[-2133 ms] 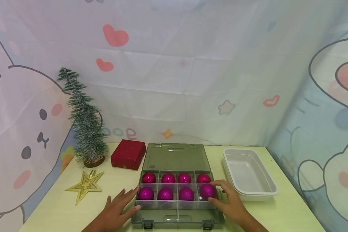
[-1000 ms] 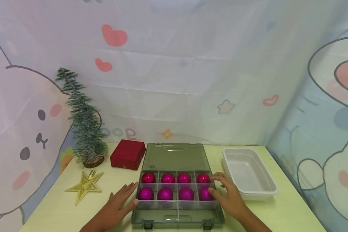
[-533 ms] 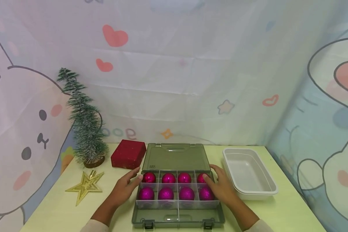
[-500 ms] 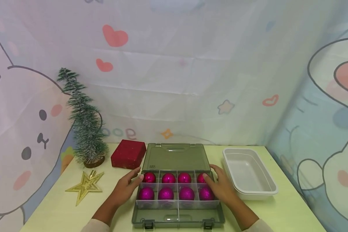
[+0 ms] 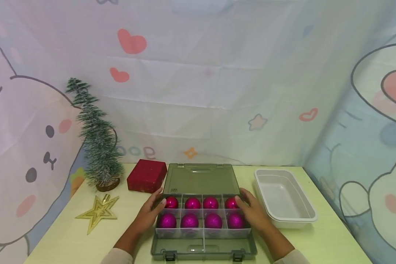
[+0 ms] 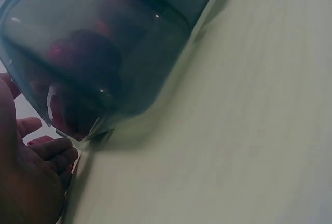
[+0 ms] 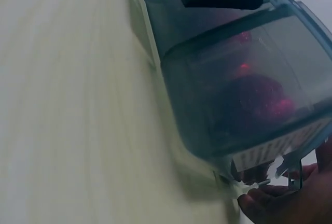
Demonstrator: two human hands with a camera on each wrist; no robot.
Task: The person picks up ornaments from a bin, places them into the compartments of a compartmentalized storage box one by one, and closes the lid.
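A green-tinted clear compartment box [image 5: 177, 246] stands on the table, its lid [image 5: 201, 178] folded back. Magenta baubles sit one per cell in two rows: shiny ones [image 5: 193, 203] behind, glittery ones [image 5: 189, 220] in front. The wide front cells hold nothing. My left hand [image 5: 148, 212] grips the box's left side near the back, thumb over the rim, fingers at the outer corner in the left wrist view. On the opposite side my right hand [image 5: 255, 212] grips likewise, its thumb overlapping the back right bauble [image 5: 230, 202]; its fingertips [image 7: 251, 203] reach the lower corner.
A white plastic tub [image 5: 311, 216] stands close on the right of the box. To the left are a dark red box [image 5: 146, 176], a small frosted Christmas tree [image 5: 100, 146] and a flat gold star [image 5: 98, 213]. A printed cloth [image 5: 198, 91] hangs behind the table.
My right hand let go of the front right bauble, which dropped lower into its cell, and moved back to the box's side. My left hand slid back along the left side.
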